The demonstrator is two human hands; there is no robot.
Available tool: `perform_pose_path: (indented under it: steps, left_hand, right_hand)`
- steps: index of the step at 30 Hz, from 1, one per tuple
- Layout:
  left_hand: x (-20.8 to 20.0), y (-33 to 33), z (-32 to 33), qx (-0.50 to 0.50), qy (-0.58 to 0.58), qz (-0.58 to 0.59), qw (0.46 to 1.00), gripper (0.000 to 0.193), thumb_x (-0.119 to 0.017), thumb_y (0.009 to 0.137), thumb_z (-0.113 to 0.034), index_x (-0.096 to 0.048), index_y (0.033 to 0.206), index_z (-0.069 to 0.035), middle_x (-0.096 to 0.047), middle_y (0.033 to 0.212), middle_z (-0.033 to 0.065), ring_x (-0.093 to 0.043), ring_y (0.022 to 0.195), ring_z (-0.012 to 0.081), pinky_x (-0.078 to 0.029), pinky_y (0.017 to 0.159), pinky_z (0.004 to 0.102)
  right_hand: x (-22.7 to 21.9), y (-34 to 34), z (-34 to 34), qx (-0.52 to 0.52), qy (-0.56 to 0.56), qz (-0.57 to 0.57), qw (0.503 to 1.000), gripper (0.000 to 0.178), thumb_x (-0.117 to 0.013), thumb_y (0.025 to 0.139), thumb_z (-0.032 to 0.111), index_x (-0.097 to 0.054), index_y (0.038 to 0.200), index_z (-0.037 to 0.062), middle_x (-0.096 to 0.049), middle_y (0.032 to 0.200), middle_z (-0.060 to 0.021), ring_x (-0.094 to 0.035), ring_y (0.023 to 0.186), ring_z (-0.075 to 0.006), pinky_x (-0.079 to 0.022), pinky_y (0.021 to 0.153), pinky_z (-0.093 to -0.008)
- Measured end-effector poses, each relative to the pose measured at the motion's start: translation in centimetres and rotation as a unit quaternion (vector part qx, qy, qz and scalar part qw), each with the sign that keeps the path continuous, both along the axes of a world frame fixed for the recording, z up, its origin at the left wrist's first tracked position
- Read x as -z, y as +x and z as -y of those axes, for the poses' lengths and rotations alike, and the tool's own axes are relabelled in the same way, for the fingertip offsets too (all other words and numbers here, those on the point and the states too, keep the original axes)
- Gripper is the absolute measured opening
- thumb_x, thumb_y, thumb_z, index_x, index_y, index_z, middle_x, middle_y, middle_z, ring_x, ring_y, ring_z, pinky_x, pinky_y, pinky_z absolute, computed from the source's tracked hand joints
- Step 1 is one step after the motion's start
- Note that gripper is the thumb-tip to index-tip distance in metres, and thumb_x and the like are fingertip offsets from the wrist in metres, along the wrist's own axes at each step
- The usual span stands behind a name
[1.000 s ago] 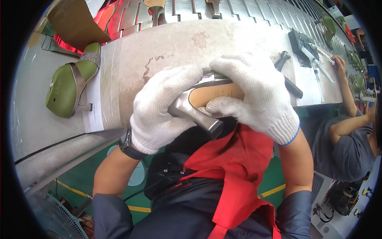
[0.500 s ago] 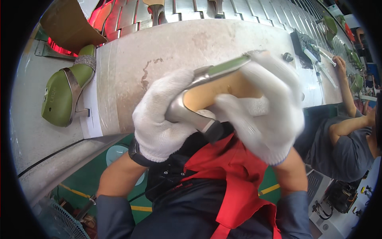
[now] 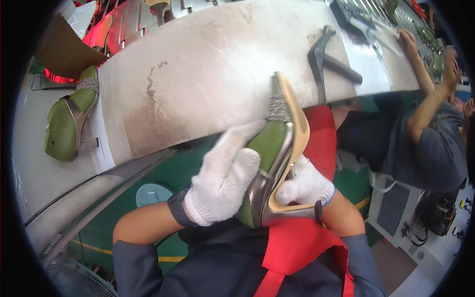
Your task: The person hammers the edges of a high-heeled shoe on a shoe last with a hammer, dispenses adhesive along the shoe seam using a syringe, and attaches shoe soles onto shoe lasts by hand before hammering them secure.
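Note:
A high-heeled sandal (image 3: 298, 131) on a green shoe last (image 3: 269, 143) is held on its side in front of my red apron. It has a tan sole, a silvery band and a glittery wrapped strap near its far end, which blurs slightly. My left hand (image 3: 225, 173), in a white knit glove, lies against the green last with its fingers together. On the sole side, my gloved right hand (image 3: 307, 185) grips the sandal near its heel, fingers curled and partly hidden. The dark heel tip (image 3: 318, 210) shows beside the right wrist.
A similar sandal on a green last (image 3: 64, 128) lies at the table's left. A black hammer (image 3: 321, 62) rests at the worktable's (image 3: 198, 74) right. Slatted metal conveyor (image 3: 133, 22) runs behind, beside a brown curved panel (image 3: 64, 44). Another person (image 3: 430, 143) works at right.
The sandal has been drawn nearer my body and turned, its far end now pointing away over the table edge. Both hands moved down with it. The hammer has come into sight as the view shifted.

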State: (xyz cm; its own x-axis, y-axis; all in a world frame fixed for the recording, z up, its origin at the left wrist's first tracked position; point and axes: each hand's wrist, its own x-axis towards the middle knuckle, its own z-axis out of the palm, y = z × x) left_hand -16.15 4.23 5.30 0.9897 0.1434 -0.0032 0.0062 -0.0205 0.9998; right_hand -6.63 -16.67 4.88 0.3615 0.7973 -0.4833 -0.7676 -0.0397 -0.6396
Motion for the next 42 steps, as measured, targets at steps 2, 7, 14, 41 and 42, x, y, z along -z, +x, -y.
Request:
perform_pose_path:
  steps: [2, 7, 14, 41, 42]
  left_hand:
    - [0.6, -1.8, 1.7, 0.026, -0.165, -0.075, 0.983, 0.061, -0.047, 0.119, -0.035, -0.049, 0.156, 0.013, -0.065, 0.143, 0.0251, -0.064, 0.131, 0.0293, -0.048, 0.115, 0.0393]
    - [1.2, -4.2, 3.2, 0.077, -0.172, -0.1, 0.977, 0.071, -0.048, 0.118, -0.043, -0.044, 0.16, 0.014, -0.064, 0.145, 0.0254, -0.065, 0.133, 0.0315, -0.049, 0.114, 0.0405]
    - [1.1, -4.6, 3.1, 0.126, -0.005, -0.043, 0.991, 0.079, -0.055, 0.114, -0.049, -0.04, 0.163, 0.011, -0.064, 0.141, 0.0279, -0.068, 0.13, 0.0424, -0.053, 0.109, 0.0436]
    - [2.0, -4.6, 2.7, 0.132, 0.008, -0.034, 0.991, 0.084, -0.074, 0.104, -0.034, -0.036, 0.165, 0.01, -0.06, 0.142, 0.0297, -0.065, 0.129, 0.0441, -0.05, 0.112, 0.0453]
    - [1.7, -4.5, 2.4, 0.165, 0.056, -0.018, 0.984, 0.098, -0.084, 0.097, -0.035, -0.032, 0.167, 0.01, -0.058, 0.146, 0.0302, -0.064, 0.132, 0.0434, -0.05, 0.114, 0.0451]
  right_hand:
    - [-0.5, -0.6, 1.1, -0.056, -0.02, -0.011, 0.998, 0.073, -0.096, 0.083, 0.022, -0.061, 0.143, -0.0004, -0.076, 0.117, -0.0106, -0.073, 0.088, -0.015, -0.063, 0.075, -0.0331]
    - [-0.5, -2.7, 3.0, -0.156, -0.073, -0.006, 0.985, 0.059, -0.092, 0.085, 0.012, -0.066, 0.137, 0.0015, -0.077, 0.107, -0.0092, -0.07, 0.073, -0.0111, -0.061, 0.064, -0.0287]
    - [-0.6, -4.3, 4.1, -0.166, -0.045, 0.062, 0.983, 0.065, -0.096, 0.086, 0.016, -0.063, 0.141, 0.0022, -0.074, 0.119, -0.0078, -0.07, 0.11, -0.0172, -0.06, 0.097, -0.0373]
    - [-0.2, -4.3, 4.1, -0.126, -0.075, 0.027, 0.989, 0.071, -0.096, 0.079, 0.013, -0.064, 0.141, 0.0016, -0.075, 0.12, -0.008, -0.072, 0.106, -0.0168, -0.061, 0.095, -0.0355]
    - [0.0, -4.5, 4.3, -0.117, -0.077, 0.001, 0.99, 0.07, -0.095, 0.08, 0.011, -0.063, 0.141, 0.0018, -0.075, 0.12, -0.0084, -0.072, 0.107, -0.0168, -0.061, 0.095, -0.0355]
